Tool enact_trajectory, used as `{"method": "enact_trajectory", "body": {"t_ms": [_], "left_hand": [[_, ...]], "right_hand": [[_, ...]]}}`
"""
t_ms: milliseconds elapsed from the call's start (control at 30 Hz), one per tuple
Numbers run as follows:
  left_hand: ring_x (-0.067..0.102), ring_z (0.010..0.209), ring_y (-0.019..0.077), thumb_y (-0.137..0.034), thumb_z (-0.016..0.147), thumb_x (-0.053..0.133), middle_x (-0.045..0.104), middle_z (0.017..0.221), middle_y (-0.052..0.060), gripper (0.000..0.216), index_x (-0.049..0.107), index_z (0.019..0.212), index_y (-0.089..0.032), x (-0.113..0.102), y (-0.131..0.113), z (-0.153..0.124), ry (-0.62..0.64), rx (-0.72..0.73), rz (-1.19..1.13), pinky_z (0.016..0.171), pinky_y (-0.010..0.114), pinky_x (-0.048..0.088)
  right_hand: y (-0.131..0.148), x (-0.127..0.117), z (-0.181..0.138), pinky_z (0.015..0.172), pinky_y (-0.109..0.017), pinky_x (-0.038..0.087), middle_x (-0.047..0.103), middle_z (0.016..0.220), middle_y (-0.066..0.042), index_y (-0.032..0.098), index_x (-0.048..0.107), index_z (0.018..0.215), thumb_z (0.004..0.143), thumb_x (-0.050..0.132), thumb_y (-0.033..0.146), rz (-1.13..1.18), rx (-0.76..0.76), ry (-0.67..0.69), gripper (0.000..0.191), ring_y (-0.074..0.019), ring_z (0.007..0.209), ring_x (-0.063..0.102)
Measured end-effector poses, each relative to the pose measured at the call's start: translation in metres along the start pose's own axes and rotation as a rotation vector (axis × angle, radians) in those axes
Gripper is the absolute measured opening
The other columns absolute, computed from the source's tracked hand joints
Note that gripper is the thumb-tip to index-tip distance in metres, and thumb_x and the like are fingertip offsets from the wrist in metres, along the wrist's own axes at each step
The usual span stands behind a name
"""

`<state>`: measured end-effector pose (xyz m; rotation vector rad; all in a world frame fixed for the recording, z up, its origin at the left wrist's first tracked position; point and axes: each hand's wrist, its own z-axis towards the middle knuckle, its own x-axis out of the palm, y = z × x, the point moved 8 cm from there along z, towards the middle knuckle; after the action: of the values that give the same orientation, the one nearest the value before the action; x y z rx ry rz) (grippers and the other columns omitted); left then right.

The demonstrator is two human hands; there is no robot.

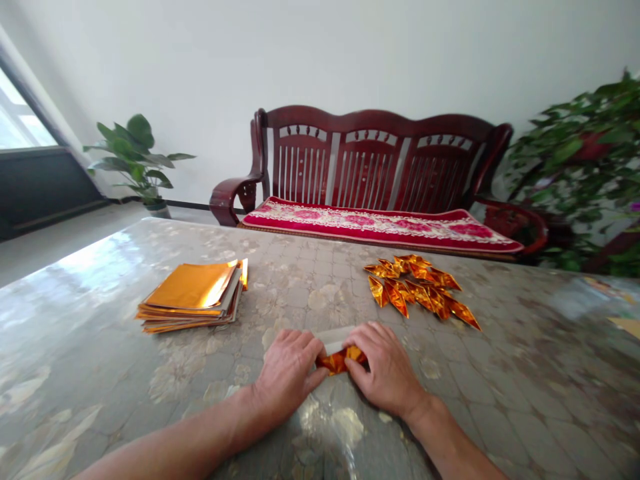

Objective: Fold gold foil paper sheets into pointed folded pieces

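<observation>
A sheet of gold foil paper lies partly rolled or folded at the near middle of the table, its shiny orange side toward me and its pale back showing behind. My left hand grips its left end, thumb in front and fingers over the top. On the right end, my right hand holds it the same way, with the fingers curled over it. Both hands rest low, close to the tabletop, and cover the paper's two ends. Ahead and to the left sits a stack of flat gold foil sheets. Ahead and to the right lies a pile of folded, pointed foil pieces.
The table has a patterned, glossy cover. Beyond it stands a dark red wooden bench with a red floral runner. Potted plants stand at the back left and the far right. Something flat lies at the table's right edge.
</observation>
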<state>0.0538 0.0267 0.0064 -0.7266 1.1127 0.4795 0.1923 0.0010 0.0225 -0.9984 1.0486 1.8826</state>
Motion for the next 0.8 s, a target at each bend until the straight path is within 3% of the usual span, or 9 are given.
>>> {"method": "enact_trajectory", "body": {"t_ms": [233, 467, 633, 800], "left_hand": [[0.059, 0.077, 0.0203, -0.025, 0.090, 0.062, 0.064, 0.079, 0.001, 0.012, 0.058, 0.080, -0.021, -0.001, -0.017, -0.006, -0.026, 0.163, 0.154, 0.080, 0.038, 0.039], [0.058, 0.070, 0.0186, -0.011, 0.091, 0.054, 0.061, 0.072, -0.001, 0.015, 0.056, 0.079, -0.020, -0.005, -0.031, -0.014, -0.107, 0.263, 0.217, 0.099, 0.044, 0.034], [0.059, 0.070, 0.0186, -0.018, 0.091, 0.057, 0.062, 0.071, -0.001, 0.014, 0.058, 0.077, -0.020, -0.007, -0.027, -0.011, -0.083, 0.227, 0.153, 0.100, 0.043, 0.034], [0.061, 0.075, 0.0192, -0.029, 0.093, 0.059, 0.065, 0.074, 0.000, 0.020, 0.062, 0.075, -0.021, -0.008, -0.014, -0.003, -0.055, 0.120, 0.049, 0.090, 0.041, 0.037]], "right_hand": [[0.002, -0.008, -0.005, 0.078, -0.035, 0.039, 0.059, 0.076, -0.002, 0.021, 0.053, 0.076, 0.076, 0.056, 0.010, 0.064, -0.094, -0.032, 0.012, -0.0201, 0.080, 0.051], [0.000, -0.010, -0.009, 0.081, -0.036, 0.040, 0.064, 0.081, -0.003, 0.022, 0.057, 0.077, 0.082, 0.054, 0.010, 0.129, -0.178, 0.016, 0.013, -0.0194, 0.081, 0.054], [-0.002, -0.012, -0.008, 0.083, -0.036, 0.040, 0.067, 0.083, -0.002, 0.022, 0.062, 0.081, 0.087, 0.055, 0.012, 0.141, -0.171, 0.019, 0.014, -0.0189, 0.082, 0.056], [-0.008, -0.009, -0.006, 0.078, -0.034, 0.041, 0.066, 0.079, -0.001, 0.022, 0.065, 0.083, 0.093, 0.056, 0.019, 0.151, -0.084, -0.011, 0.014, -0.0185, 0.079, 0.056]]}}
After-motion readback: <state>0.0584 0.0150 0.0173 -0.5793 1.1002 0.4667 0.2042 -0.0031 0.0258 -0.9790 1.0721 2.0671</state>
